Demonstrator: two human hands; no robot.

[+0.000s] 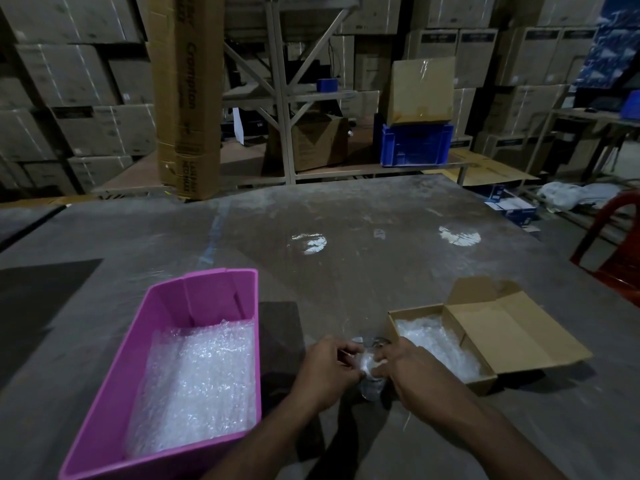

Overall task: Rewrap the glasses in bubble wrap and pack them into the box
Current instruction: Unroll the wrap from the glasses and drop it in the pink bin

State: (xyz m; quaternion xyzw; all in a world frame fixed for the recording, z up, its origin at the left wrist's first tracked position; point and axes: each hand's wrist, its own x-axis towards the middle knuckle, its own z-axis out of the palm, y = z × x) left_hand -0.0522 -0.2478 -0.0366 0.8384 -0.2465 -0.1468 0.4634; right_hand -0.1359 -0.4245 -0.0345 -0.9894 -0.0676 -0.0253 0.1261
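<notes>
Glass point(371, 370) sat between both hands, near table point(346, 237) front edge, long axis seemingly toward the camera, base nearest; blurry. Left hand point(329, 370) pinched the bubble wrap point(367, 362) around it, fingers curled. Right hand point(403, 367) gripped the other side. Cardboard box point(485, 341) just right, open, wrap inside. Pink bin point(166, 299) left, holding more wrap. Bare tabletop beyond.

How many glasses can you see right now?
1: a glass partly wrapped in bubble wrap, held between left hand and right hand. More may be hidden under wrap in the cardboard box.
</notes>
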